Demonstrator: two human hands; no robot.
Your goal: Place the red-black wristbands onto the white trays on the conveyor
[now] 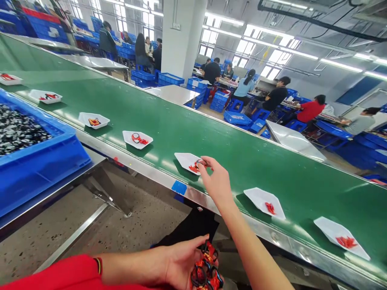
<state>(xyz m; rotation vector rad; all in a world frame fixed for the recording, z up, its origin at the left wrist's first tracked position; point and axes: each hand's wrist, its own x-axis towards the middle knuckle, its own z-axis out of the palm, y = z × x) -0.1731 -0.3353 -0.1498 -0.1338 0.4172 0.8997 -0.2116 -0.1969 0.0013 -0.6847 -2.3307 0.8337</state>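
Right hand (216,181) pinched on dark ring (200,162) at white tray (184,160), near belt edge. Left hand (184,264) clamped on red-and-black bundle (206,268), plenty left. 7 trays on green conveyor (211,133) already show red pieces (270,208).

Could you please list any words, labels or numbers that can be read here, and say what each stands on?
None can be read: the white patch on a distant blue crate and the small plate on the white pillar are too small, and the blue sticker on the conveyor edge shows no text.
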